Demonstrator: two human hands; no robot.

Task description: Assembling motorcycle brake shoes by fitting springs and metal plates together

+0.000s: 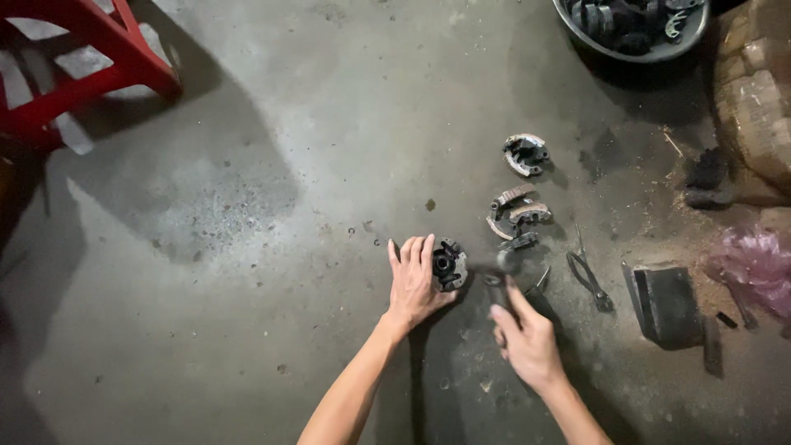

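On a stained concrete floor, my left hand (414, 283) rests flat with fingers spread, its edge against a round black metal clutch-like part (450, 264). My right hand (525, 334) is to the right, fingers curled around a thin dark tool (497, 280) whose blurred tip points up toward the part. Just beyond lie curved shoe pieces with grey linings (517, 214) and another such piece (525, 153) farther away.
Pliers (588, 278) lie right of my right hand, beside a dark metal block (666, 303). A round basin of black parts (633, 25) sits at top right, sacks (754, 99) at the right edge, pink plastic (754, 264) below them, a red stool (78, 66) at top left.
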